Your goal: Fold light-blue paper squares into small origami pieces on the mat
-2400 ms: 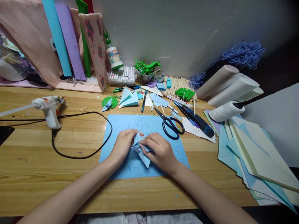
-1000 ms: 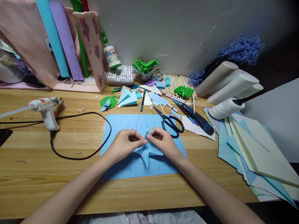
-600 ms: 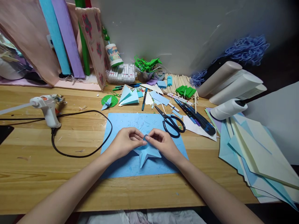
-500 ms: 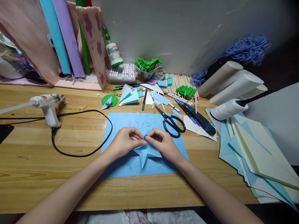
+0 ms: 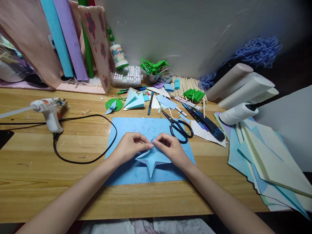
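Note:
A light blue folded paper star point(image 5: 152, 160) is held up over a blue mat point(image 5: 126, 174), its points toward me and to the sides in plain sight. My left hand point(image 5: 130, 146) pinches its far point from the left, thumb and fingertips pressed together. From the right, my right hand point(image 5: 169, 148) pinches the same far point, and the fingertips of both hands nearly meet there. Fingers cover part of the star's far side. Black-handled scissors point(image 5: 179, 128) lie on the mat's far right corner, just beyond my right hand.
A white glue gun point(image 5: 50, 113) with a looping black cable point(image 5: 80, 162) is at left. Behind the mat lie paper scraps point(image 5: 167, 101), pens and a blue box cutter point(image 5: 214, 128). Stacked paper sheets point(image 5: 273, 156) and white rolls point(image 5: 237, 113) are at right.
The paper star has tipped so that more of its near face and side points show. Both hands stay in nearly the same place, still pinching its far point.

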`<state>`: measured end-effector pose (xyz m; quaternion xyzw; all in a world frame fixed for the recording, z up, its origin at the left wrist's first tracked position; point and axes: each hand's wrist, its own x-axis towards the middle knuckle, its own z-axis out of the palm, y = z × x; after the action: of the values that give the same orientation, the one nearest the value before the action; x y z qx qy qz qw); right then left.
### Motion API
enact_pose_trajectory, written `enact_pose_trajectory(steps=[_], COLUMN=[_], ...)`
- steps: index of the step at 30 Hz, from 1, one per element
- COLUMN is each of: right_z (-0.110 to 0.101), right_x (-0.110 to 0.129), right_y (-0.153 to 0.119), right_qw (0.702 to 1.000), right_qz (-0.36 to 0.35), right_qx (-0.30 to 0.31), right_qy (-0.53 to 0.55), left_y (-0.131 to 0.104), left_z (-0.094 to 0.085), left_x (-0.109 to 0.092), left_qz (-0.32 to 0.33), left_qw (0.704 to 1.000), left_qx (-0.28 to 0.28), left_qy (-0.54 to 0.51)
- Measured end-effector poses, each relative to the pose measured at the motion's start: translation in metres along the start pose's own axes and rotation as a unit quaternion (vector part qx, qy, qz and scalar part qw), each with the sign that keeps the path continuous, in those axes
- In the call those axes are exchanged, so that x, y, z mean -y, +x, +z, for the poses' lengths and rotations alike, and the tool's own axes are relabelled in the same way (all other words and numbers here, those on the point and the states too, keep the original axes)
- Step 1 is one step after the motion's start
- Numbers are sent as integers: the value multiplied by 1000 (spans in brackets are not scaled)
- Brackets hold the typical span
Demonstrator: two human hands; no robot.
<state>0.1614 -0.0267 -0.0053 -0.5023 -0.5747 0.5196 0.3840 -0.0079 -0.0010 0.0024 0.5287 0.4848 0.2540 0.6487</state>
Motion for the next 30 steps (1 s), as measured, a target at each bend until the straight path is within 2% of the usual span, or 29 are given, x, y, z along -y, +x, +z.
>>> enact_pose_trajectory(steps=[9,15,27,30], right_z=[4,3,3,2], right_x=[-1,0,-1,-1], right_y=[-3,-4,-3,-3], right_qw=[999,999,997,993], right_qz=[-20,-28,-34,-56], right_qx=[-12,-12,-36,-40], right_qy=[-32,-16,-62,-93], left_y=[2,1,1,0], left_z=[0,2,4,4], left_x=[6,8,7,6], left_qz=[34,35,40,40], left_qw=[999,999,998,998], left_qx=[4,14,21,22], left_qy=[32,38,39,38])
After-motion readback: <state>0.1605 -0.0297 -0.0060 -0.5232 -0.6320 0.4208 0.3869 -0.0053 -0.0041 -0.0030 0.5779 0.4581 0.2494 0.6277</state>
